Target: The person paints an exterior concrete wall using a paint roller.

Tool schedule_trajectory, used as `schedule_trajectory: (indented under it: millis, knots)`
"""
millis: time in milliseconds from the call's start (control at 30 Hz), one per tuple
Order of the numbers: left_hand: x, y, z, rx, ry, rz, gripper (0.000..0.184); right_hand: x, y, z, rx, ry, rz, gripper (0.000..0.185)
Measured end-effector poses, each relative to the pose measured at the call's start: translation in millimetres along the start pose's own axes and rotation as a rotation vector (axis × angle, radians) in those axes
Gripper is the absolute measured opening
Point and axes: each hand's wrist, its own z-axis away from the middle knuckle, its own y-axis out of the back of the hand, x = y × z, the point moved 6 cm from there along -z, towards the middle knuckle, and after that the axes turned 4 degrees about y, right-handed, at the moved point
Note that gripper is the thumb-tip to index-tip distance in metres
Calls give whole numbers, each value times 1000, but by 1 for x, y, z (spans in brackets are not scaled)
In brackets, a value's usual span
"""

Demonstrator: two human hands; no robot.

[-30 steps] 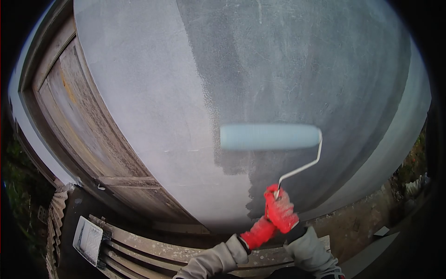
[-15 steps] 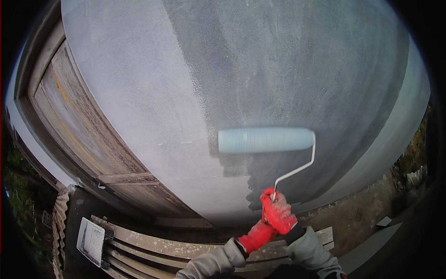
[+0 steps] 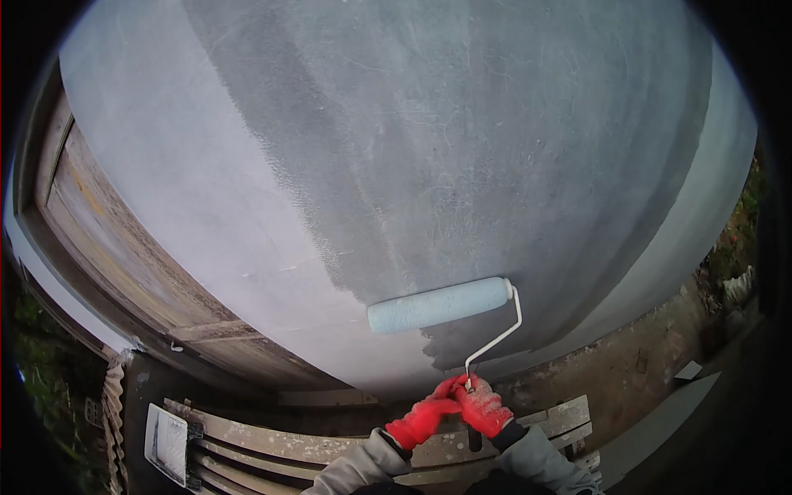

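A paint roller (image 3: 440,304) with a long pale blue sleeve lies against the wall (image 3: 462,165), its left end slightly lower than its right. The bent white frame (image 3: 495,338) runs down to a dark handle (image 3: 474,440). My right hand (image 3: 483,407), in a red glove, is closed round that handle. My left hand (image 3: 422,419), also red-gloved, meets it from the left, its fingers at the top of the handle; its grip is partly hidden. Dark grey wet-looking paint covers the wall's middle, with a paler area on the left.
Below is a slatted wooden bench (image 3: 272,437) spotted with paint. A paint tray (image 3: 167,444) sits by its left end. A weathered wooden door (image 3: 124,223) stands left of the wall. A pale board (image 3: 660,433) lies at lower right.
The roller has moved down the wall and tilted, its left end dropping. Both hands have come lower, and my left hand has moved up beside my right. The view has shifted.
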Motion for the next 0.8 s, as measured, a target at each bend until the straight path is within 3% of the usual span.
schedule_trajectory:
  millis: [67, 100, 133, 200, 333, 367, 433, 500, 600, 633, 667, 800]
  knots:
    - [18, 0, -4, 49, -77, 146, 51, -12, -1, 11, -136, -303, -101, 23]
    - [27, 1, -8, 192, -93, -109, 44, -6, -1, 10, -138, -282, -53, 26]
    - [45, -12, -10, 189, -84, -116, 44, -1, -1, 8, -139, -262, -5, 29]
    - [67, -29, -17, 258, 43, -452, 35, -15, 2, 7, -145, -295, 51, 33]
    - [107, -54, -30, 250, -105, -272, 29, -93, 33, -13, -90, -33, 199, 50]
    - [129, -67, -27, 234, -218, -203, 28, -109, 38, -18, -24, 273, 202, 51]
    - [167, -91, -23, 212, -321, -138, 28, -129, 53, -25, -75, 205, 42, 46]
    - [198, -103, -18, 332, -395, -167, 29, -131, 59, -26, -280, -35, -263, 37]
    - [194, -101, -21, 278, -469, -112, 29, -111, 60, -8, -373, -42, -275, 30]
    - [179, -95, -25, 271, -446, -99, 29, -90, 55, -3, -241, 128, -200, 29]
    - [161, -88, -27, 266, -439, -101, 29, -64, 44, 7, -235, 124, -202, 29]
    - [66, -47, -48, 367, -167, -3, 27, 3, 27, 45, -97, 95, -234, 32]
